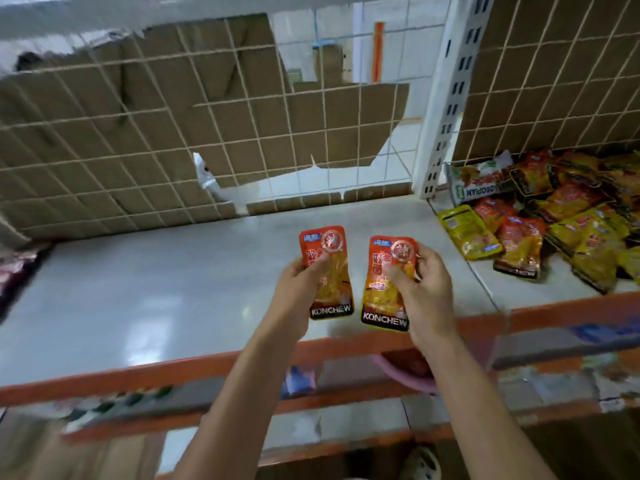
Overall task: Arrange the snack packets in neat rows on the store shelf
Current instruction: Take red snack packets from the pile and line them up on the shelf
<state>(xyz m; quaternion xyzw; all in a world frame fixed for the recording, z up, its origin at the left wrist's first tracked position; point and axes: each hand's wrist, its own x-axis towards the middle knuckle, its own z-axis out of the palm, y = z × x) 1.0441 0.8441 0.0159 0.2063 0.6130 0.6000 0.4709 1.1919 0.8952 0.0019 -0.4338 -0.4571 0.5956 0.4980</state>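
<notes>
Two orange-and-yellow snack packets marked KONCHEW are held upright side by side over the pale shelf board [166, 292]. My left hand [299, 284] grips the left snack packet [329, 251] from its left side, thumb across the front. My right hand [420, 284] grips the right snack packet [384, 299] from its right side. The two packets are a small gap apart, bottoms near the shelf's orange front rail [138, 372]. Whether they touch the board I cannot tell.
A loose pile of red and yellow snack packets [561, 220] fills the neighbouring bay on the right, past a white slotted upright [446, 109]. A wire grid with torn cardboard [138, 133] backs the shelf. Dark packets [17, 268] lie at the far left edge.
</notes>
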